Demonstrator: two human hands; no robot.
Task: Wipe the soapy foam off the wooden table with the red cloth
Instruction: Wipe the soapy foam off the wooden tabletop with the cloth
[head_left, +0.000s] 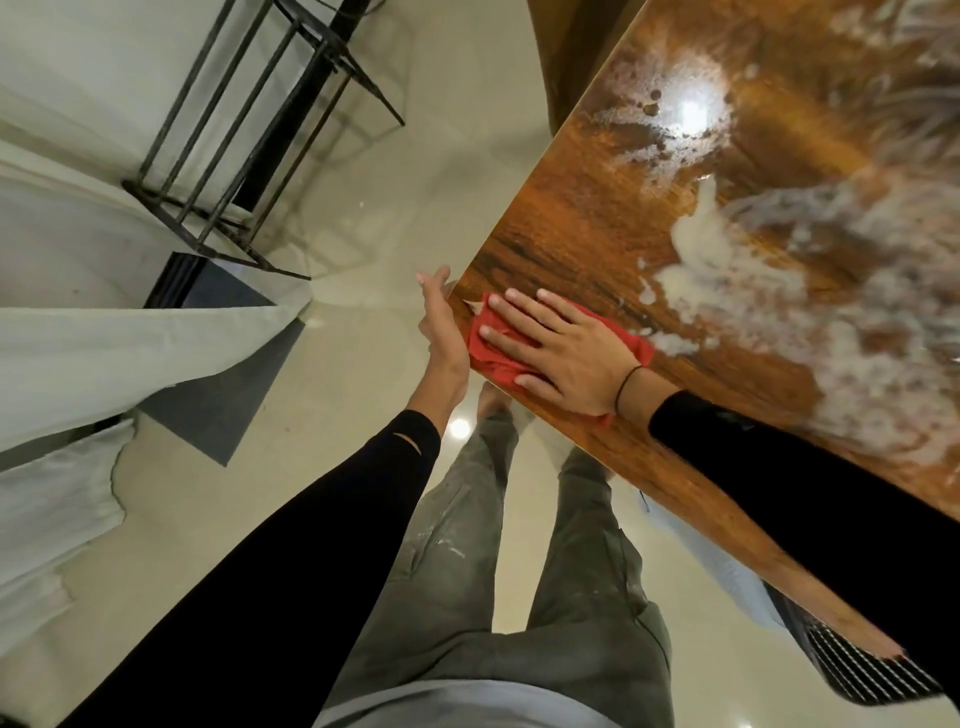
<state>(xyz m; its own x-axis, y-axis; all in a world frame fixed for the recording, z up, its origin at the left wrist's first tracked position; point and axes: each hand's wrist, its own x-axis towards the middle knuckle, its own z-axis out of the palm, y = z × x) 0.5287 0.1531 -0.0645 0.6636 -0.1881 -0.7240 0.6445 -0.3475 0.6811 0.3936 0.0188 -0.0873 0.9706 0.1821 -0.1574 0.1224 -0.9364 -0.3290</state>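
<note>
At the corner of the glossy brown wooden desk (597, 218), my right hand (563, 358) is pressing flat the crumpled red cloth (485, 356); my left hand (441, 327), open, is touching the edge; much white soapy foam (831, 291) is remaining.

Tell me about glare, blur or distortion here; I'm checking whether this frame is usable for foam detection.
Head view: a ceiling light's glare blows out a patch of the wooden table; foam towards the right edge is smeared soft; wide-angle bending curves the table edge; the right hand on the red cloth stays sharp.
</note>
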